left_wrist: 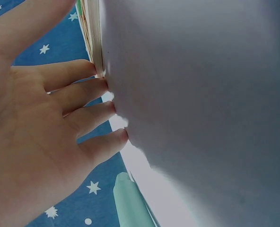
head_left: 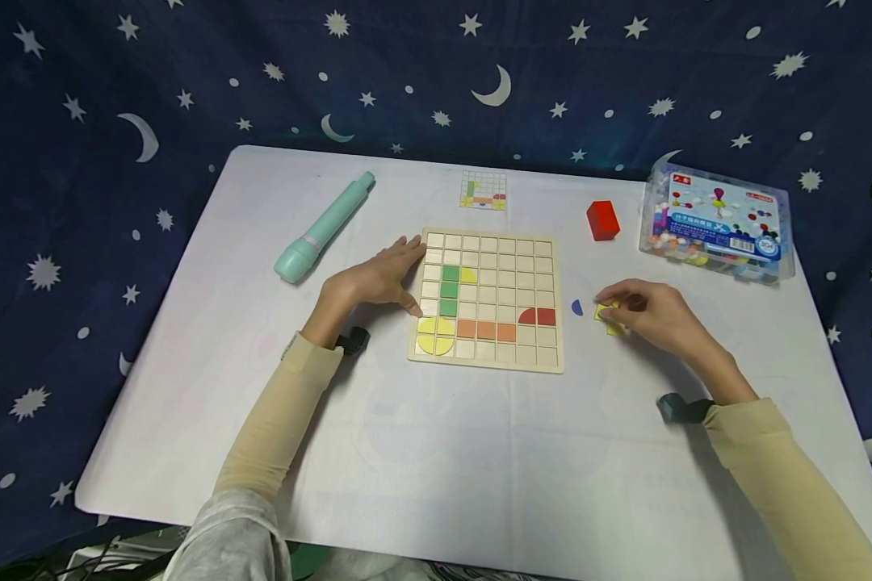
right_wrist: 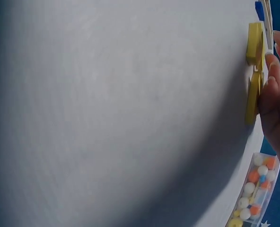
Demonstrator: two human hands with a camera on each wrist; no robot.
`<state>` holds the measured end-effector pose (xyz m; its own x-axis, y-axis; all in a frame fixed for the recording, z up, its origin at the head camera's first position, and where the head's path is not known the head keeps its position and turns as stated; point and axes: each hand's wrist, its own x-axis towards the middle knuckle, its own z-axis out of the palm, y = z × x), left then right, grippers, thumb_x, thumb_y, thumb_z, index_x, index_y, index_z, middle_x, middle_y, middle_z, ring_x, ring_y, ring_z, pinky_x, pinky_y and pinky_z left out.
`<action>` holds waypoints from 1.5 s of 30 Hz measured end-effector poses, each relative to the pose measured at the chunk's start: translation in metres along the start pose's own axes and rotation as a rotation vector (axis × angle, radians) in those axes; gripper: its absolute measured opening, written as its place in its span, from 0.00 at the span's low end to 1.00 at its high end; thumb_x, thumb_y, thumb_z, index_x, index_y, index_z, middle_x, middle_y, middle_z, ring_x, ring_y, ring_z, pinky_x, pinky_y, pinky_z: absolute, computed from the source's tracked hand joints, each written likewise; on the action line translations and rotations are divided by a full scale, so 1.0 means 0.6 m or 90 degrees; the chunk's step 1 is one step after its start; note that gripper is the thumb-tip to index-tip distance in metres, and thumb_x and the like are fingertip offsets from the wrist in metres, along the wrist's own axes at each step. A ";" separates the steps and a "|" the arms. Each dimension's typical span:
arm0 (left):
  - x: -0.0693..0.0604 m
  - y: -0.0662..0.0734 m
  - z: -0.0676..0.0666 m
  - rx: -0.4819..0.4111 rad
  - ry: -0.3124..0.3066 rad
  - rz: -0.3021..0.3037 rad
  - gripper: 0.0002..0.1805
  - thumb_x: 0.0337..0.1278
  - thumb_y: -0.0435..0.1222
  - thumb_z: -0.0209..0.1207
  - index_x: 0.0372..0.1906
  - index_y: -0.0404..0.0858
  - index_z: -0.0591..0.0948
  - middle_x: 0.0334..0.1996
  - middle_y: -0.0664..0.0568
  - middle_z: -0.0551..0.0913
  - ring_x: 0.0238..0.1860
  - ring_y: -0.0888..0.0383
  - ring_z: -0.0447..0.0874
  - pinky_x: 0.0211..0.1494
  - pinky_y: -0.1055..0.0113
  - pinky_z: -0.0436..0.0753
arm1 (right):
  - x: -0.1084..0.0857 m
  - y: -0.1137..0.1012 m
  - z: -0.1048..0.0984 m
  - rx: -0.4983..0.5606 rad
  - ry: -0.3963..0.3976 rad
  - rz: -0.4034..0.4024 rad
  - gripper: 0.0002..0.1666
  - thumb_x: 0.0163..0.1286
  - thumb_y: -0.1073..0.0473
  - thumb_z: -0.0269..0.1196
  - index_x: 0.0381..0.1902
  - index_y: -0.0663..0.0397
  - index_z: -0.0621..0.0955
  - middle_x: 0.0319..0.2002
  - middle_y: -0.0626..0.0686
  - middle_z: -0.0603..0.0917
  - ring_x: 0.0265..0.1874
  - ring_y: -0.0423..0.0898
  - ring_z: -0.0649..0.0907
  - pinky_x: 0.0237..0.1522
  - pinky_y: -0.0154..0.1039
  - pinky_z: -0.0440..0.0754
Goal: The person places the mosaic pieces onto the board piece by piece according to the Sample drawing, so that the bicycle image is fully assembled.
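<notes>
A square wooden grid board [head_left: 505, 290] lies mid-table, with green, yellow, orange and red tiles in some cells. At its left edge is my left hand [head_left: 378, 278], thumb and fingers spread along the frame. In the left wrist view its extended fingers [left_wrist: 90, 116] touch the board's side and tabletop. To the board's right, my right hand [head_left: 657, 316] pinches at small yellow tiles [head_left: 614, 329] with thumb and forefinger. Two thick yellow tiles [right_wrist: 254, 45] show beside its fingertips in the right wrist view. A blue half-round tile [head_left: 577, 307] lies between board and right hand.
Behind the board lies a patterned card [head_left: 483, 190] with a small coloured grid. A red block [head_left: 603, 220] and a clear plastic box [head_left: 719, 222] of coloured parts stand at the back right. A mint-green cylinder [head_left: 324, 228] lies at the left.
</notes>
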<state>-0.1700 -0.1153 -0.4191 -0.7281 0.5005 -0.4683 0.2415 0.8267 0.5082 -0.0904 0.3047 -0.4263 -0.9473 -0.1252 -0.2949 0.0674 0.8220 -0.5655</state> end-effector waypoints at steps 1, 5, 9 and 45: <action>0.000 0.000 0.000 0.000 0.000 0.000 0.66 0.46 0.43 0.80 0.84 0.37 0.48 0.85 0.47 0.38 0.85 0.49 0.30 0.86 0.52 0.41 | 0.001 0.001 -0.001 0.000 0.001 0.002 0.19 0.72 0.56 0.68 0.57 0.57 0.84 0.46 0.58 0.83 0.41 0.53 0.75 0.31 0.30 0.76; 0.001 0.001 0.000 0.003 -0.002 0.002 0.67 0.46 0.43 0.80 0.84 0.37 0.47 0.85 0.47 0.38 0.85 0.48 0.29 0.86 0.52 0.41 | 0.003 0.003 -0.002 -0.005 0.000 0.014 0.23 0.70 0.54 0.70 0.58 0.59 0.83 0.43 0.58 0.81 0.42 0.53 0.74 0.31 0.30 0.75; 0.002 0.001 0.000 0.008 0.000 0.001 0.67 0.46 0.43 0.79 0.84 0.36 0.47 0.85 0.46 0.38 0.85 0.48 0.30 0.86 0.52 0.41 | 0.005 0.003 -0.001 -0.027 0.002 -0.004 0.24 0.67 0.54 0.73 0.56 0.61 0.84 0.40 0.57 0.79 0.40 0.52 0.74 0.31 0.31 0.73; 0.001 0.001 0.001 0.005 0.002 0.001 0.66 0.46 0.43 0.79 0.84 0.37 0.48 0.85 0.46 0.39 0.85 0.49 0.30 0.86 0.52 0.41 | -0.013 -0.028 0.013 0.073 -0.033 -0.048 0.15 0.70 0.50 0.70 0.49 0.51 0.88 0.43 0.56 0.89 0.33 0.50 0.82 0.29 0.35 0.83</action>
<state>-0.1698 -0.1146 -0.4197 -0.7301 0.5011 -0.4646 0.2483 0.8279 0.5029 -0.0817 0.2877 -0.4205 -0.9340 -0.2144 -0.2860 0.0352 0.7410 -0.6706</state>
